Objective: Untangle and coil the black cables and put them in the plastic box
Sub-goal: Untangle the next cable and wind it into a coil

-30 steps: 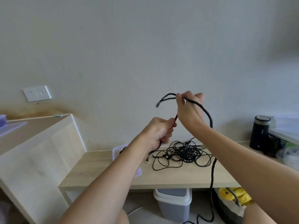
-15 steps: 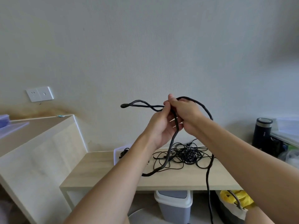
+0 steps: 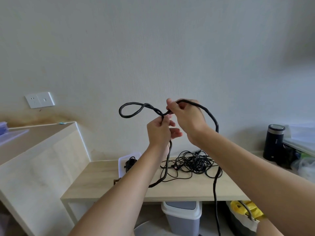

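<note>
A thick black cable point(image 3: 134, 103) loops left of frame centre — seemingly braided. The left hand point(image 3: 159, 132) and right hand point(image 3: 185, 116) both pinch it.

One left hand point(image 3: 159, 132) and one right hand point(image 3: 187, 120) grip one thick black cable point(image 3: 132, 103). One tangle of thin cables point(image 3: 194, 163) lies on the one table point(image 3: 102, 181), its strands too knotted to count. One plastic box point(image 3: 121, 160) holds one coiled cable point(image 3: 130, 161). There are also one bin point(image 3: 182, 213), one dark canister point(image 3: 273, 142), one yellow bag point(image 3: 245, 210) and two wall plates point(image 3: 40, 100).
</note>
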Motion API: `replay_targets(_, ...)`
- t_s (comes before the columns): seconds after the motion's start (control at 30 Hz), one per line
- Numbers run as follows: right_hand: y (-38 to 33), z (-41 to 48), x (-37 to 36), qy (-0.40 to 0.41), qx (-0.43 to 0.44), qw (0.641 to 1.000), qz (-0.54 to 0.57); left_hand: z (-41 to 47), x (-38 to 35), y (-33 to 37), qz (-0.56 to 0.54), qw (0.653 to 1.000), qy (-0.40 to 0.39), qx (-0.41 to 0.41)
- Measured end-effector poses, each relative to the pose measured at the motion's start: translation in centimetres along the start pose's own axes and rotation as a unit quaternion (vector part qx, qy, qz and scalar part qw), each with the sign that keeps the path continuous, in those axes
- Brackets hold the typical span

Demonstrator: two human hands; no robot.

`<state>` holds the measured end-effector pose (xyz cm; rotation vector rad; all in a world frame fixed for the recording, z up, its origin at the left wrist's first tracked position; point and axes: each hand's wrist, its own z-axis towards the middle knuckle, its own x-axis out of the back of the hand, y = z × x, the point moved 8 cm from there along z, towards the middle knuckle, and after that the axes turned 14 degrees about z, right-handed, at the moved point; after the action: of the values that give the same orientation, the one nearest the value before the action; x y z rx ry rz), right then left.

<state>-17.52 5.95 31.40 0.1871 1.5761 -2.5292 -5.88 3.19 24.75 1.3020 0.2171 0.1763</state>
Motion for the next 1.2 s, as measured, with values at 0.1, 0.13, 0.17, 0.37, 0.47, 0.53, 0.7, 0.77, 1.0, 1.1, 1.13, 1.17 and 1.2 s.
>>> replay_targets(0.1,0.4,-0.4,-0.6,-0.015,-0.015,1.000,0.000,0.8,2.0,0.1,0.024,0.997,0.068,-0.012)
replay_targets(0.13,0.4,-0.6,-1.1,-0.033,-0.018,0.999,0.019,1.1,2.9,0.0,0.035,0.995,0.093,-0.010)
replay_targets(0.17,0.1,-0.7,-1.6,-0.050,-0.020,0.997,0.058,1.5,4.0,-0.3,0.041,0.992,0.120,0.000)
replay_targets(0.37,0.1,2.5,2.9,0.094,-0.075,0.955,0.272,2.7,11.3,-2.4,0.051,0.970,0.229,0.067)
replay_targets(0.47,3.6,2.8,3.8,0.137,-0.189,0.903,0.361,3.1,8.7,-1.0,0.157,0.983,0.083,0.047)
replay_targets(0.53,5.0,2.6,3.5,0.129,-0.223,0.894,0.366,2.6,5.7,-0.2,0.284,0.952,-0.107,0.037)
replay_targets(0.7,5.5,2.6,3.1,0.109,-0.229,0.892,0.374,-1.6,1.4,1.0,0.315,0.853,-0.412,0.054)
replay_targets(0.77,5.5,2.5,2.8,0.104,-0.232,0.883,0.394,-2.0,0.6,1.2,0.188,0.897,-0.386,0.103)
replay_targets(1.0,3.7,2.8,1.0,0.054,-0.199,0.893,0.400,-1.2,-1.0,-1.7,0.115,0.951,-0.240,0.159)
replay_targets(1.1,2.7,3.0,0.2,0.034,-0.187,0.886,0.422,-0.7,-0.4,-3.0,0.147,0.967,-0.158,0.133)
replay_targets(1.13,2.4,3.0,0.4,0.033,-0.184,0.884,0.429,-0.5,0.1,-3.2,0.143,0.972,-0.130,0.134)
replay_targets(1.17,2.2,3.0,0.6,0.035,-0.180,0.881,0.437,0.0,1.0,-3.3,0.144,0.976,-0.096,0.133)
replay_targets(1.2,2.0,3.1,1.2,0.040,-0.175,0.878,0.444,0.6,2.2,-3.3,0.154,0.978,-0.056,0.129)
